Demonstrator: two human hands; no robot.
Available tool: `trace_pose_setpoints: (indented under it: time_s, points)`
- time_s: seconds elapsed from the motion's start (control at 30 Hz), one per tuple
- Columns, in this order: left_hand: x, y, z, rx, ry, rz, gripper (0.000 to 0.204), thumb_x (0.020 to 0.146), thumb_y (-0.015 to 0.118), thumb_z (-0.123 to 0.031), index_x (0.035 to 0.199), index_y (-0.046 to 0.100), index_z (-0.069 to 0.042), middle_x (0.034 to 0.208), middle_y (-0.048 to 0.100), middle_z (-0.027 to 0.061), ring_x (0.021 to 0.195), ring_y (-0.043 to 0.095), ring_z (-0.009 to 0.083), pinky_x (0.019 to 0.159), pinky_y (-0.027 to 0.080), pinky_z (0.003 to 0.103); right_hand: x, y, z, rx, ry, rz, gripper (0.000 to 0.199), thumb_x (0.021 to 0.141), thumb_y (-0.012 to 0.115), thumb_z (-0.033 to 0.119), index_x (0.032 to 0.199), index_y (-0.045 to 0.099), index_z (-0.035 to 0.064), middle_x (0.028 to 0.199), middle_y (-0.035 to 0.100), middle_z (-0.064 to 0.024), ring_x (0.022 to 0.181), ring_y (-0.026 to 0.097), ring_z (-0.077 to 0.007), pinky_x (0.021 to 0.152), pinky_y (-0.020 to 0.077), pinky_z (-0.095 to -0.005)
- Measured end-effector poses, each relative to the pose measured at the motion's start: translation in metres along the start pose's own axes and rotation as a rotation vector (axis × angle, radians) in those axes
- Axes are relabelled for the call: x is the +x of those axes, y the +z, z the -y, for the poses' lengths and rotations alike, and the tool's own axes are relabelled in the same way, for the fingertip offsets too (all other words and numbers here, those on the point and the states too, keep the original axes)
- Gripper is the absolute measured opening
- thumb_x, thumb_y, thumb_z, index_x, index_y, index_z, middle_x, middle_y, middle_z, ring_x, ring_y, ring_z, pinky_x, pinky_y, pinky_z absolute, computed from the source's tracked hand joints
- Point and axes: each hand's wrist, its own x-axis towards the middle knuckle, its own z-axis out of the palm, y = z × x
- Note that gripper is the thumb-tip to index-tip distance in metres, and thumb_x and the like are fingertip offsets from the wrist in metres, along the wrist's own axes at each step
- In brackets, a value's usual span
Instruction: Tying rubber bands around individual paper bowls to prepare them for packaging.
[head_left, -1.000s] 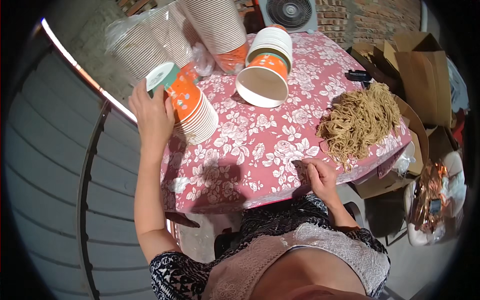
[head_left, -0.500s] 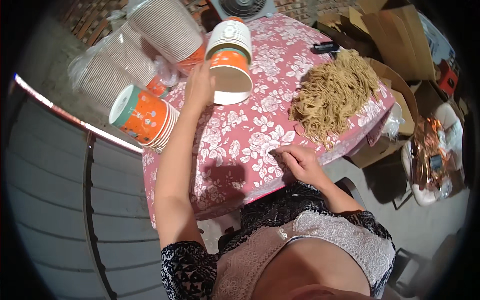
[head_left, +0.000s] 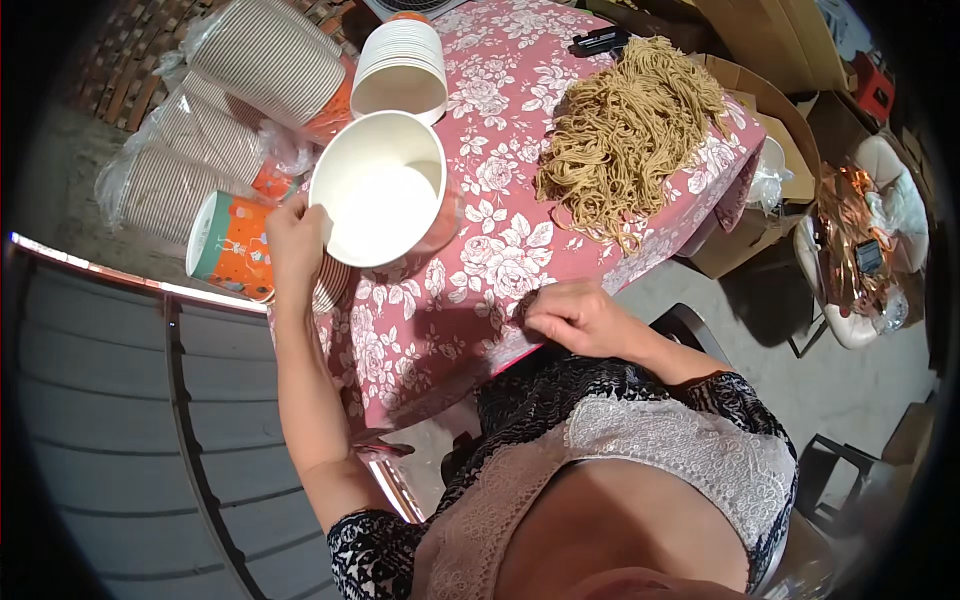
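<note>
Left hand (head_left: pixel 293 235) gripped one white paper bowl (head_left: pixel 378 187) by its rim, tilted above the table (head_left: pixel 440 310). Right hand (head_left: pixel 580 318) rested loosely curled and empty. Bowl was empty; noodle pile (head_left: pixel 630 120) untouched.

A left hand (head_left: pixel 295 240) grips the rim of a white paper bowl (head_left: pixel 378 188), tilted above the counter (head_left: pixel 450 300) near its left edge. The right hand (head_left: pixel 580 318) rests on the near edge. A heap of noodles (head_left: pixel 625 125) lies at the right edge.
</note>
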Motion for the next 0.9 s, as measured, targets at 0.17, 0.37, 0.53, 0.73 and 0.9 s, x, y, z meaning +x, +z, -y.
trace_pose_setpoints:
  time_s: [0.17, 0.37, 0.53, 0.73, 0.9]
  points:
    - [-0.022, -0.007, 0.013, -0.094, -0.137, 0.117, 0.02, 0.085, 0.056, -0.003, 0.095, 0.068, 0.01, 0.077, 0.066, 0.0047, 0.064, 0.059, 0.0097, 0.057, 0.045, 0.024, 0.014, -0.017, 0.014, -0.269, 0.006, -0.062, 0.01, 0.089, 0.062, 0.01, 0.091, 0.064, 0.0008, 0.081, 0.063, -0.0151, 0.077, 0.063, -0.0343, 0.068, 0.0501, -0.0417]
    - [-0.04, -0.002, 0.028, -0.115, -0.159, 0.148, 0.025, 0.09, 0.058, -0.011, 0.098, 0.068, 0.01, 0.081, 0.066, 0.0058, 0.07, 0.057, 0.0099, 0.062, 0.046, 0.026, 0.028, -0.074, 0.01, -0.517, 0.082, -0.445, 0.009, 0.087, 0.066, 0.009, 0.09, 0.065, 0.001, 0.086, 0.065, -0.0156, 0.082, 0.064, -0.0324, 0.074, 0.051, -0.0397]
    - [-0.072, 0.0, 0.023, -0.018, 0.062, -0.243, 0.03, 0.096, 0.059, -0.015, 0.116, 0.062, 0.008, 0.108, 0.065, 0.0122, 0.092, 0.06, 0.0169, 0.082, 0.049, 0.03, 0.002, -0.116, 0.003, -0.619, 0.198, -0.758, 0.008, 0.086, 0.068, 0.006, 0.09, 0.064, 0.0, 0.082, 0.063, -0.0132, 0.074, 0.063, -0.0268, 0.068, 0.0498, -0.0344]
    - [-0.147, 0.016, -0.008, 0.019, 0.468, -0.429, 0.02, 0.096, 0.05, 0.002, 0.11, 0.063, 0.008, 0.104, 0.061, 0.0084, 0.067, 0.051, 0.009, 0.059, 0.043, 0.023, -0.01, -0.124, -0.016, -0.714, 0.174, -0.652, 0.01, 0.082, 0.067, 0.002, 0.092, 0.064, 0.0028, 0.087, 0.061, -0.0126, 0.084, 0.059, -0.0309, 0.076, 0.0481, -0.0392]
    - [-0.185, 0.053, -0.016, -0.022, 0.621, -0.351, 0.017, 0.089, 0.052, 0.005, 0.1, 0.064, 0.01, 0.102, 0.065, 0.0201, 0.081, 0.064, 0.023, 0.068, 0.052, 0.032, 0.009, -0.103, -0.017, -0.741, 0.064, -0.486, 0.01, 0.082, 0.072, 0.008, 0.088, 0.064, 0.0051, 0.081, 0.055, -0.0111, 0.083, 0.054, -0.0304, 0.075, 0.0439, -0.04]
